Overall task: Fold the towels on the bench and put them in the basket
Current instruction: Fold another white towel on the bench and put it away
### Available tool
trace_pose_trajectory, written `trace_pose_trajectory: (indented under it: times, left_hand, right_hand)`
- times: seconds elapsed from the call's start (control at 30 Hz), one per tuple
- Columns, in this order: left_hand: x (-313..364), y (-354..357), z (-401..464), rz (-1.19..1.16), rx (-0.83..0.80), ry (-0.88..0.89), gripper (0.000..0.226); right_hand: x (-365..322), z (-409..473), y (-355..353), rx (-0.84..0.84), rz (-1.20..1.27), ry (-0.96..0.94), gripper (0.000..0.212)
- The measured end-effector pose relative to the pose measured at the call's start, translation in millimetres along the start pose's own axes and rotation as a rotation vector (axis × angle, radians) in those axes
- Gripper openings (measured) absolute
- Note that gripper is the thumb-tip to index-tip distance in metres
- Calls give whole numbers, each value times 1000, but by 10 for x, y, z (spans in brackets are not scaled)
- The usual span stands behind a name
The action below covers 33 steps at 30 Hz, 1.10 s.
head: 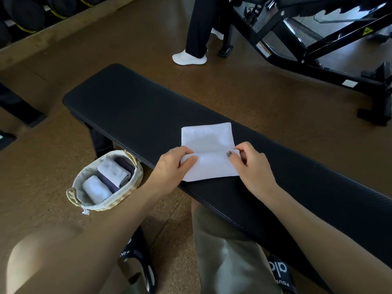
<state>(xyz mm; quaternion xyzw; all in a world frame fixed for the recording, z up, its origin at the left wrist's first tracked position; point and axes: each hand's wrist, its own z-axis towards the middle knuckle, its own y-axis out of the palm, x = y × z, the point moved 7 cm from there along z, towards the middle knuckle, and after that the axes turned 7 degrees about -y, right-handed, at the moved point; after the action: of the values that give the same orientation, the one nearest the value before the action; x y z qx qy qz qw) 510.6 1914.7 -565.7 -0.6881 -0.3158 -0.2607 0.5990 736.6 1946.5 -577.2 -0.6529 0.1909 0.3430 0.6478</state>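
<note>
While both hands (212,164) pinch a white towel (209,151), the basket (135,179) holds rolled towels (106,179).

Both bare forearms extended from 6 o'clock toward 12, left hand (172,164) at 9 o'clock of right hand (251,166), fingers of each curled and pinched on a held fold

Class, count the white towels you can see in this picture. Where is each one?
3. One white towel on the bench, held by both hands; two rolled in the basket. Others may be hidden.
</note>
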Motion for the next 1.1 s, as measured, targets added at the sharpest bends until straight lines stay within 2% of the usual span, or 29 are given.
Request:
trace_pose_trajectory:
  times: [0.27, 0.37, 0.47, 0.57, 0.63, 0.73, 0.8, 0.97, 1.03, 1.1]
  left_hand:
    - [-22, 25, 60, 135, 27, -7, 13]
    - [9, -30, 42, 300, 82, -1, 24]
    - [287, -71, -41, 627, 256, 274, 23]
    - [533, 181, -182, 846, 208, 623, 31]
    - [565, 252, -253, 834, 152, 709, 24]
    - [507, 204, -311, 759, 119, 673, 20]
    - [472, 208, -341, 783, 71, 643, 32]
    - [444, 270, -299, 891, 12, 586, 45]
    - [457, 275, -271, 921, 2, 576, 48]
    - [469, 272, -246, 937, 2, 586, 49]
  right_hand:
    - [-98, -41, 28, 148, -170, -151, 21]
    - [-135, -59, 35, 156, -228, -165, 19]
    - [-182, -19, -12, 173, -248, -161, 23]
    - [-433, -44, 17, 211, -417, -498, 16]
    - [-486, -91, 90, 157, -509, -680, 14]
    - [-458, -117, 71, 64, -548, -741, 16]
    - [-474, -140, 31, -18, -531, -763, 20]
    - [-402, -159, -19, -226, -584, -744, 53]
    - [-370, -132, -24, -260, -586, -724, 60]
    - [-373, -95, -45, -244, -553, -733, 58]
